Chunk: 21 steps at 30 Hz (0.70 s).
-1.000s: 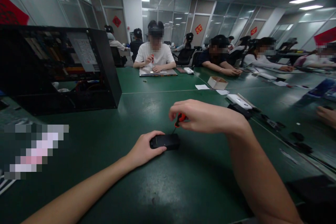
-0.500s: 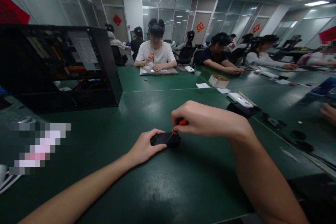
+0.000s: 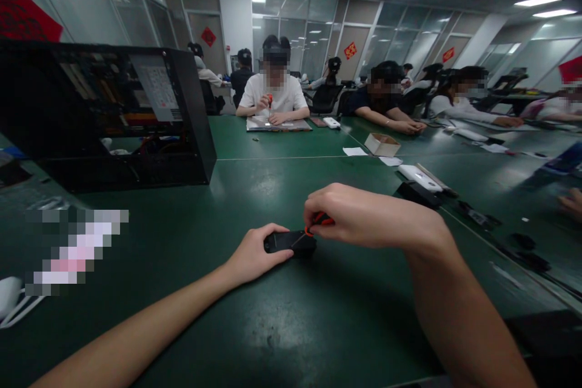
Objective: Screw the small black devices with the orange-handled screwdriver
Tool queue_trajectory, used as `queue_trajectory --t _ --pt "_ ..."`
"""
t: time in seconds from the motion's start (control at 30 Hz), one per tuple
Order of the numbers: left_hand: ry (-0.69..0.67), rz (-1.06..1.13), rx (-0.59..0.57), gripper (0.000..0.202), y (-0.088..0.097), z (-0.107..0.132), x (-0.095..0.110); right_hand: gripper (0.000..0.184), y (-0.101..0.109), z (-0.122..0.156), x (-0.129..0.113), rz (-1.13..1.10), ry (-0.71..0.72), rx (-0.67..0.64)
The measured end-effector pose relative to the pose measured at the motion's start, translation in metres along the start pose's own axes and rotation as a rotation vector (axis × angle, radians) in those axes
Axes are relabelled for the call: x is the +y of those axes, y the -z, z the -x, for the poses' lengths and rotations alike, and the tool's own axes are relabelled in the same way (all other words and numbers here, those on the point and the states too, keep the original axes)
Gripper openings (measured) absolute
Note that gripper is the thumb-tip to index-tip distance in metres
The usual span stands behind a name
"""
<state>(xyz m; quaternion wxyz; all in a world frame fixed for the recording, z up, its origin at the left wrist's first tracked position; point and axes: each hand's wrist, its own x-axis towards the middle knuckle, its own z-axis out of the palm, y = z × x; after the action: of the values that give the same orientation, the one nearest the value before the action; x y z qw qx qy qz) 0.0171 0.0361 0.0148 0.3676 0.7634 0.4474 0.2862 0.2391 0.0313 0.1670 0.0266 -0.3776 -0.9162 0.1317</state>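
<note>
A red-handled screwdriver point(image 3: 319, 220) meets a small black device point(image 3: 291, 242) on the green table point(image 3: 291, 327).
An open computer case point(image 3: 113, 115) stands far left, with a cardboard box point(image 3: 382, 144) and a white gadget point(image 3: 418, 177) far right, all well apart. The device lies near and central. The left hand point(image 3: 254, 254), palm down, clasps its left end. The right hand point(image 3: 364, 215) arches over it, closed tightly on the screwdriver, knuckles hiding most of the handle.

Sheet on computer case point(image 3: 158, 88): print too small to read.
Red diamond signs point(image 3: 208, 36) on glass walls: characters blurred, unreadable.
</note>
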Motion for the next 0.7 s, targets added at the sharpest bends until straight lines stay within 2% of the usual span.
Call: queue_trajectory --t 0.33,0.7 --pt "-0.011 0.014 0.003 0.036 -0.0027 0.0009 -0.0036 0.019 0.0057 0.0038 -0.006 0.011 -0.017 -0.08" --pt "-0.034 -0.004 0.008 0.035 -0.0028 0.0013 -0.004 0.019 0.0037 0.0045 -0.0014 0.017 0.048 -0.048"
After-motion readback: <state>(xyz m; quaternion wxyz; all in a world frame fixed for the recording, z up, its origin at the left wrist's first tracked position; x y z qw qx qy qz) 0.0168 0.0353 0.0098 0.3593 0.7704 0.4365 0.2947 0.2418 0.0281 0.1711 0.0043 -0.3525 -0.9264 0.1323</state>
